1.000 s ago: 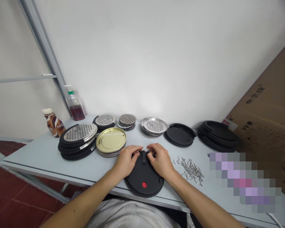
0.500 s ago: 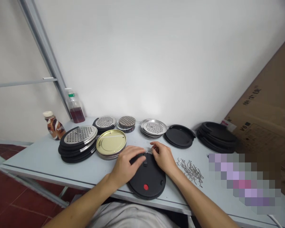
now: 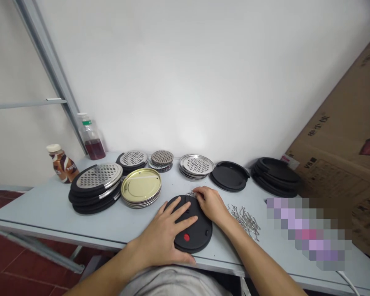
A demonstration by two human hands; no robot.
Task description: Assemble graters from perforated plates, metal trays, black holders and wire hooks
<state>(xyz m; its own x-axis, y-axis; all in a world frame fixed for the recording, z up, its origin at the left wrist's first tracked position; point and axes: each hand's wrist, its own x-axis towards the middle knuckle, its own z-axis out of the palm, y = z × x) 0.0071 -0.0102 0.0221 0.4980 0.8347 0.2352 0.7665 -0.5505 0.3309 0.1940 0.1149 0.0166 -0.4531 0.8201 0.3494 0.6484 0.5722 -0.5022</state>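
A round black disc (image 3: 200, 230) with a red dot lies flat at the table's front edge. My left hand (image 3: 163, 236) rests on its left side, fingers spread and stretched out. At the disc's far edge my right hand (image 3: 211, 204) is closed in a pinch on a thin wire hook (image 3: 189, 193), whose end is partly hidden by the fingers. Just right of that hand lies a loose pile of wire hooks (image 3: 245, 220) with rings.
Gold-coloured lids (image 3: 142, 185) and perforated metal plates with black rims (image 3: 100, 176) are stacked left. Behind stand more perforated plates (image 3: 196, 164) and black trays (image 3: 230, 176). Bottles (image 3: 94, 146) stand at far left; a cardboard box (image 3: 342, 164) is at right.
My left hand has moved back from the wire at the disc's far edge and now lies spread over the disc. My right hand stays at the wire. The view has shifted slightly.
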